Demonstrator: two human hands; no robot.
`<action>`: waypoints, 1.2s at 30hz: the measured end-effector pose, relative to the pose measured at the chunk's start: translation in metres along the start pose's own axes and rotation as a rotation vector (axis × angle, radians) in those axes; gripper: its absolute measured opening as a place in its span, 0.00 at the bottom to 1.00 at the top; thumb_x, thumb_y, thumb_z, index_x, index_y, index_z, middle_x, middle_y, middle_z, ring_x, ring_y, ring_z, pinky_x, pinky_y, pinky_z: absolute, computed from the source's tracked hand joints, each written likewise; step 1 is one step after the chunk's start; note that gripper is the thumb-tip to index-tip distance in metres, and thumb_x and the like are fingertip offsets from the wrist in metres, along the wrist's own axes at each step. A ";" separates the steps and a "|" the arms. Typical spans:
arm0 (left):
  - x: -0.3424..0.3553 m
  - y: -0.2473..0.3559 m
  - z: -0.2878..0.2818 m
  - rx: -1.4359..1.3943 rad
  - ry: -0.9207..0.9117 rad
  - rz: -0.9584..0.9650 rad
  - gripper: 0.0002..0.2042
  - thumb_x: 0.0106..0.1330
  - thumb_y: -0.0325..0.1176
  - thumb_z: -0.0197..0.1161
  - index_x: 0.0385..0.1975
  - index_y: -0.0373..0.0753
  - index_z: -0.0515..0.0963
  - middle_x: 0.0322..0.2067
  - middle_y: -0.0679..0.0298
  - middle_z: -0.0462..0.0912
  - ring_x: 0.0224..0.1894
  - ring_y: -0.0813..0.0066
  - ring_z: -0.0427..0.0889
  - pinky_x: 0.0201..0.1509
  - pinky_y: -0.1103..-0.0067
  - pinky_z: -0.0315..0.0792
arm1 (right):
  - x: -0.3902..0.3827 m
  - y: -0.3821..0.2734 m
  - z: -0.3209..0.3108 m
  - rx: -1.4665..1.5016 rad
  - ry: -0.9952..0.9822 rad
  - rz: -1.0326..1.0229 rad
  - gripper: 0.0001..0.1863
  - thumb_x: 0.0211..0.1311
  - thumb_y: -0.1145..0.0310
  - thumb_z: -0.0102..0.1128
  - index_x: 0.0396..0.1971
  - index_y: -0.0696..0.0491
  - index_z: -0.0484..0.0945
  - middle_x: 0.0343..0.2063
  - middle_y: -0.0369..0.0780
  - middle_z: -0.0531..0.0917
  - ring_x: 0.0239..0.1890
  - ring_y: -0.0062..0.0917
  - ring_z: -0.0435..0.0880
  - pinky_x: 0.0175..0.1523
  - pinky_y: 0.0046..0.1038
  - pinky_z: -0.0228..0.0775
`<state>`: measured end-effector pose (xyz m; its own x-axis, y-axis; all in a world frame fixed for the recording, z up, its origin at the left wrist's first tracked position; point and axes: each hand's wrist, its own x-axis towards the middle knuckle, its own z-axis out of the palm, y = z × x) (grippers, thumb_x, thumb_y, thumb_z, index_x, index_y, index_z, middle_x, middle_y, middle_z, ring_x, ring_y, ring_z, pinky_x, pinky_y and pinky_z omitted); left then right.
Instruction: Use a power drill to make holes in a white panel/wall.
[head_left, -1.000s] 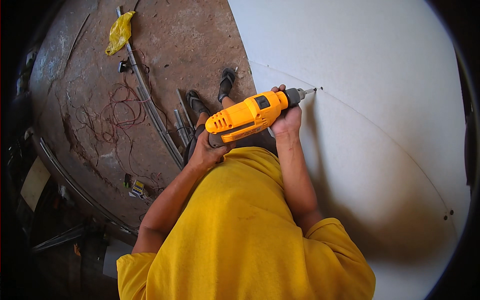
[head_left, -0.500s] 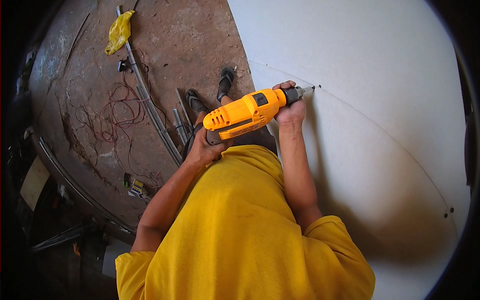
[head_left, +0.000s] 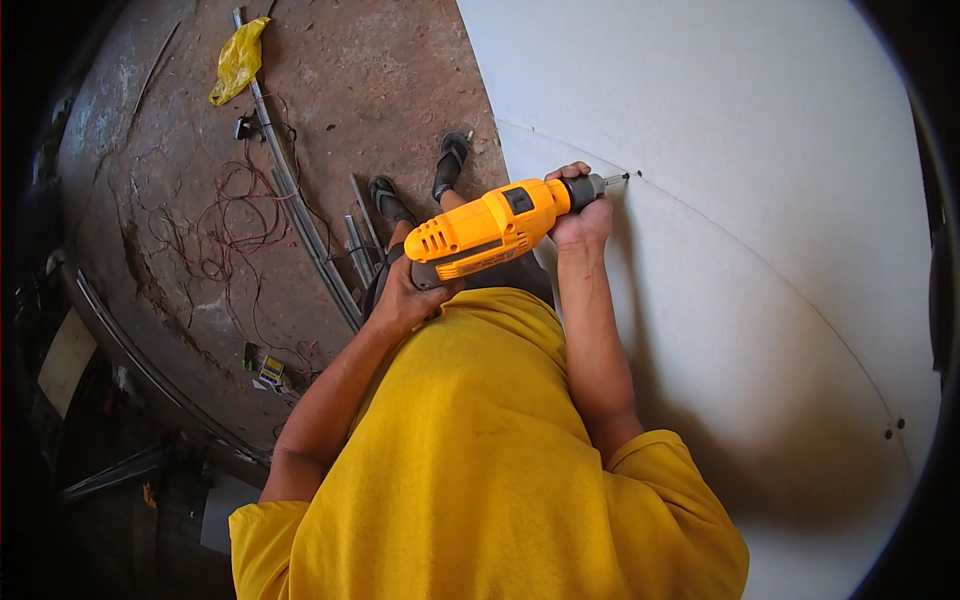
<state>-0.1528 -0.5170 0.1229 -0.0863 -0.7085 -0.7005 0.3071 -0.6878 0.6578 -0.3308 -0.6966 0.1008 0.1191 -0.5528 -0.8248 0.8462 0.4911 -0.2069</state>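
Note:
A yellow and black power drill [head_left: 490, 228] is held level across my body, its chuck pointing right. My left hand [head_left: 405, 292] is wrapped round the dark rear grip; some of its fingers are hidden beneath the tool. Close behind the chuck, my right hand [head_left: 583, 222] grips the front of the drill. The bit's tip meets a dark screw [head_left: 627, 176] at the white wall panel [head_left: 760, 180]. Another dark screw head [head_left: 640, 173] sits just beside it, near a seam running along the panel.
Metal profiles [head_left: 300, 215] lie along the floor at left, with tangled reddish cables [head_left: 235, 215] and a yellow plastic bag [head_left: 238, 62]. A small yellow box [head_left: 271, 370] lies lower down. My sandalled feet [head_left: 452, 155] stand near the panel's edge. Two dark screw heads [head_left: 889, 434] show farther along the seam.
Very little differs. My hands and the drill keep the same place against the panel; the view has shifted only slightly.

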 end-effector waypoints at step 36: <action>0.009 0.003 -0.029 -0.201 -0.327 -0.093 0.22 0.45 0.23 0.68 0.43 0.39 0.73 0.36 0.65 0.78 0.40 0.73 0.77 0.48 0.76 0.71 | 0.004 0.003 -0.010 0.006 -0.046 -0.002 0.11 0.58 0.69 0.36 0.24 0.56 0.69 0.21 0.39 0.73 0.26 0.28 0.74 0.38 0.29 0.71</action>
<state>-0.1255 -0.5205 0.1107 -0.4098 -0.6802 -0.6078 0.4602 -0.7295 0.5061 -0.3332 -0.6909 0.0918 0.1409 -0.5847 -0.7989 0.8496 0.4857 -0.2056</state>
